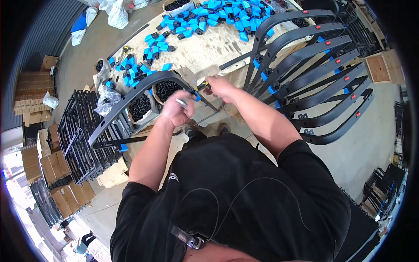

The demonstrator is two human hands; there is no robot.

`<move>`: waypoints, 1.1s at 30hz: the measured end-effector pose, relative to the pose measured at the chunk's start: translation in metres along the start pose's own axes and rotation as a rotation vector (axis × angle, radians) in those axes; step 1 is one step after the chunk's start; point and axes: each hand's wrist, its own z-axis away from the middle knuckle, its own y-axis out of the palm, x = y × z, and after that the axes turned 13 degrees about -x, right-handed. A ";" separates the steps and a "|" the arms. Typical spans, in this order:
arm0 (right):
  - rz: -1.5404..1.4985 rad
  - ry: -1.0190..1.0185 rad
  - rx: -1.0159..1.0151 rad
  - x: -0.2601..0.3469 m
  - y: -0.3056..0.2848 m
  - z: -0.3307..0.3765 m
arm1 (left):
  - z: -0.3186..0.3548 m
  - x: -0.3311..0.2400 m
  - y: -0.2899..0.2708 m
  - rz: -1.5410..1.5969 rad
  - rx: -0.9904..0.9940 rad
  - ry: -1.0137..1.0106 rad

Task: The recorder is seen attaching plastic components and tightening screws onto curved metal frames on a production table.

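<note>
Forearms point(265, 118) extended forward, left fingers point(189, 105) curled, right fingers point(211, 80) bent inward.

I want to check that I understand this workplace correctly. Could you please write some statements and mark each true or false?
1. The right hand holds a yellow-and-black tool. True.
2. The row of curved black frames stands at the person's left. False: the row stands at the right.
3. Blue-and-black pieces lie on the table. True.
4. The person's shirt is white. False: it is black.
5. Small black parts fill an open container. True.
</note>
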 end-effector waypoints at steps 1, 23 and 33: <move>-0.059 -0.022 -0.009 -0.003 0.005 0.001 | -0.009 0.012 -0.003 -0.200 -0.082 0.084; 0.160 -0.232 -0.201 -0.004 0.019 0.015 | -0.001 0.014 -0.006 0.088 0.038 0.138; 0.166 -0.236 -0.229 -0.005 0.022 0.024 | -0.001 0.016 -0.001 0.003 -0.134 0.100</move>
